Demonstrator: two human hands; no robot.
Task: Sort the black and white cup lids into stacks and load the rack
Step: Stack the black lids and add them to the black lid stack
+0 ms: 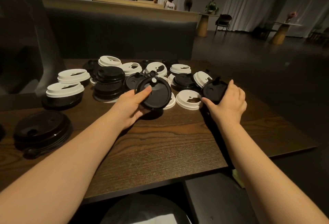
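Head view: my left hand (pixel 132 107) holds a black lid (pixel 154 92) tilted up above the table (pixel 169 140), thumb across its face, fingers curled beneath; my right hand (pixel 227 101) grips a second black lid (pixel 213 90) at its rim, thumb low on the near side, fingers over the far edge; just beside it, between my hands, a white lid (pixel 189 99) lies flat; behind, loose black and white lids lie mixed across the table's far half; a black stack (pixel 109 83) stands left of centre; two white lids (pixel 65 90) sit at far left, each on black ones; a low black stack (pixel 42 129) sits near my left forearm; a dark bench (pixel 115 34) backs the table.
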